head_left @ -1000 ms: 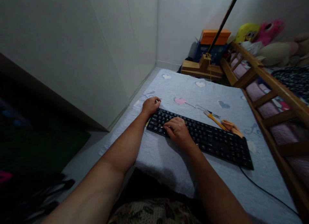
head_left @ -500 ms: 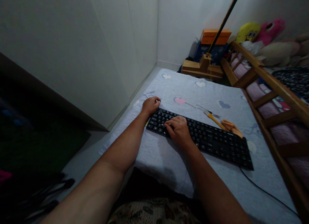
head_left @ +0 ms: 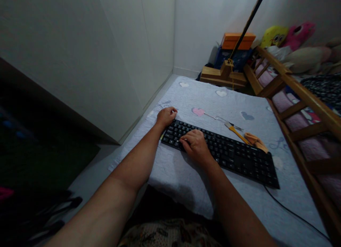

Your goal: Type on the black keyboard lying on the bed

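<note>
A black keyboard (head_left: 239, 161) lies slantwise on the pale cloth (head_left: 183, 183), its cable running off to the lower right. My left hand (head_left: 166, 116) rests at the keyboard's far left corner, fingers curled; whatever it grips is too small to make out. Over the left part of the keys, my right hand (head_left: 195, 144) is pinched round a small pale thing, perhaps a swab, with its tip at the keys. Beyond the keyboard lie a brush with a yellow handle (head_left: 239, 134), a thin metal tool (head_left: 210, 115) and a crumpled orange-brown cloth (head_left: 255, 141).
A white cabinet (head_left: 128, 62) stands on the left. Along the right runs a wooden bed rail (head_left: 306, 92) with plush toys behind it. Past the far edge are a wooden stand (head_left: 211, 73) with a slanted pole and an orange box (head_left: 238, 41).
My right hand has shifted slightly to the left and towards me over the keys. My left hand has stayed at the corner.
</note>
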A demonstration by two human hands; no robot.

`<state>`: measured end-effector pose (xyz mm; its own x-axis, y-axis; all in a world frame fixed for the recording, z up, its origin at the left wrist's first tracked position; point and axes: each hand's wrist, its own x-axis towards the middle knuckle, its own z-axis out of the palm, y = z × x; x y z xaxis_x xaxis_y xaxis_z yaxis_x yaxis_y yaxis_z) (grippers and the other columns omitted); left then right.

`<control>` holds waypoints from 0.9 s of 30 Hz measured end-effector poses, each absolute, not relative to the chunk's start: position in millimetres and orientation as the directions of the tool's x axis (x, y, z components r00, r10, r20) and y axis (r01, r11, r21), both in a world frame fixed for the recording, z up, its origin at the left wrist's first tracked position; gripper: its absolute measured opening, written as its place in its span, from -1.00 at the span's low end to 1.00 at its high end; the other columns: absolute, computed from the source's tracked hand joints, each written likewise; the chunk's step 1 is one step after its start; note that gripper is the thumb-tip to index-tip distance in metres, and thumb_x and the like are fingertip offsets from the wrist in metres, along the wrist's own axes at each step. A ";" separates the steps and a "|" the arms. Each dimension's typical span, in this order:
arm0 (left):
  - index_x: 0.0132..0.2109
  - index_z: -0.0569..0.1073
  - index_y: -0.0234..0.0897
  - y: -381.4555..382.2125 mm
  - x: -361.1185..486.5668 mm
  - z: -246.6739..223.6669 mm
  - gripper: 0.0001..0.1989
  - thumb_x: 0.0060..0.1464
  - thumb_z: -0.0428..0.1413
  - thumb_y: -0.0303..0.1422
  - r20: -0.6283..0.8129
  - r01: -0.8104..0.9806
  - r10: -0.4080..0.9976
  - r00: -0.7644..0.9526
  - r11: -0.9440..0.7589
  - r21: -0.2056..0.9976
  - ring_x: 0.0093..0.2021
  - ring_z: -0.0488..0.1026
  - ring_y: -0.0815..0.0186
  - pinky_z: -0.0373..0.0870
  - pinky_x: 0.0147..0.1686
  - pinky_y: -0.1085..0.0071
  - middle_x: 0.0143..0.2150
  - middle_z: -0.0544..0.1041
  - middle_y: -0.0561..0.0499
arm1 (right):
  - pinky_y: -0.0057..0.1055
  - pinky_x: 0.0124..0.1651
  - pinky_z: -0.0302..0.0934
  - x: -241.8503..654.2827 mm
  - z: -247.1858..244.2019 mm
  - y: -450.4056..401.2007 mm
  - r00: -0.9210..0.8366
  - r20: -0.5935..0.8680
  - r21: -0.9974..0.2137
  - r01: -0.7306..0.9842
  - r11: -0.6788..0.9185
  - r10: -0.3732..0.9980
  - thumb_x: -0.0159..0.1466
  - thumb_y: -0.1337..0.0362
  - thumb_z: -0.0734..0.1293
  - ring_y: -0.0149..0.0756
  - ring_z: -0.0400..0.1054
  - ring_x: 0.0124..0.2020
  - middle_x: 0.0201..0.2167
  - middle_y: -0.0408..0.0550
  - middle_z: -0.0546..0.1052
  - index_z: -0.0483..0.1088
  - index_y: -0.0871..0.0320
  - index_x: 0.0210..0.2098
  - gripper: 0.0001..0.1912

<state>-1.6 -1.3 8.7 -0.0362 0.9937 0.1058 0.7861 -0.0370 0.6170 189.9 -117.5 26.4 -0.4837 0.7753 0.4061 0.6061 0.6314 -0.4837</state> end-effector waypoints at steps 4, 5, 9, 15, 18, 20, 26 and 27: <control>-0.06 0.62 -0.24 -2.7 -1.2 10.5 -0.70 0.16 0.07 -0.29 0.096 0.785 0.995 -0.038 -0.030 0.618 -0.28 0.48 0.28 0.33 -0.22 0.41 -0.28 0.62 -0.01 | -0.20 0.00 0.09 190.7 26.4 -117.8 -0.499 0.390 -0.489 0.600 0.633 0.774 0.33 0.37 0.35 -0.21 0.39 -0.23 -0.38 -0.07 0.61 0.56 0.12 -0.34 -0.85; -0.05 0.62 -0.24 -3.0 -1.2 10.7 -0.70 0.17 0.06 -0.29 0.095 0.785 0.995 -0.039 -0.028 0.619 -0.29 0.47 0.29 0.33 -0.22 0.42 -0.28 0.62 0.00 | -0.20 0.01 0.09 191.0 26.6 -117.8 -0.496 0.389 -0.490 0.602 0.631 0.776 0.33 0.36 0.35 -0.21 0.39 -0.23 -0.38 -0.07 0.61 0.56 0.12 -0.34 -0.86; -0.05 0.62 -0.24 -3.1 -1.6 10.5 -0.69 0.17 0.06 -0.29 0.100 0.785 0.995 -0.032 -0.036 0.618 -0.28 0.48 0.29 0.34 -0.21 0.42 -0.28 0.61 0.00 | -0.20 0.00 0.10 193.3 28.5 -118.2 -0.492 0.392 -0.496 0.599 0.629 0.777 0.33 0.36 0.35 -0.21 0.40 -0.24 -0.37 -0.07 0.61 0.55 0.13 -0.35 -0.85; -0.06 0.62 -0.23 -2.1 -1.1 10.0 -0.70 0.16 0.06 -0.30 0.103 0.783 0.994 -0.034 -0.038 0.621 -0.26 0.48 0.27 0.35 -0.19 0.41 -0.27 0.62 -0.01 | -0.20 0.01 0.13 198.1 31.6 -119.7 -0.480 0.372 -0.511 0.609 0.607 0.795 0.33 0.36 0.33 -0.20 0.39 -0.20 -0.36 -0.07 0.61 0.55 0.11 -0.36 -0.83; -0.06 0.62 -0.24 -2.1 -1.0 10.1 -0.70 0.16 0.06 -0.30 0.105 0.782 0.994 -0.029 -0.043 0.622 -0.26 0.48 0.27 0.35 -0.18 0.41 -0.28 0.61 -0.01 | -0.19 0.01 0.13 198.6 31.2 -119.9 -0.474 0.369 -0.519 0.608 0.601 0.799 0.33 0.36 0.32 -0.20 0.39 -0.22 -0.37 -0.07 0.61 0.54 0.10 -0.37 -0.83; -0.06 0.62 -0.24 -2.1 -1.1 10.0 -0.70 0.16 0.07 -0.31 0.103 0.780 0.994 -0.030 -0.042 0.624 -0.27 0.48 0.27 0.35 -0.19 0.40 -0.28 0.61 -0.01 | -0.19 0.01 0.13 198.0 30.5 -119.7 -0.474 0.368 -0.523 0.606 0.599 0.800 0.34 0.35 0.32 -0.20 0.39 -0.22 -0.37 -0.06 0.61 0.54 0.10 -0.36 -0.82; -0.05 0.62 -0.24 -2.1 -1.7 9.1 -0.69 0.16 0.06 -0.31 0.094 0.776 0.995 -0.029 -0.037 0.630 -0.28 0.48 0.28 0.34 -0.21 0.41 -0.30 0.61 -0.01 | -0.18 0.04 0.12 194.2 26.9 -118.2 -0.488 0.359 -0.523 0.601 0.605 0.796 0.35 0.32 0.33 -0.20 0.40 -0.20 -0.35 -0.07 0.62 0.56 0.10 -0.33 -0.83; -0.05 0.62 -0.24 -2.1 -1.8 8.9 -0.70 0.16 0.06 -0.31 0.095 0.776 0.995 -0.028 -0.038 0.629 -0.28 0.48 0.28 0.34 -0.21 0.41 -0.29 0.61 -0.01 | -0.18 0.04 0.12 193.9 26.4 -117.9 -0.492 0.360 -0.522 0.598 0.608 0.793 0.35 0.32 0.34 -0.20 0.40 -0.20 -0.35 -0.07 0.62 0.56 0.10 -0.33 -0.84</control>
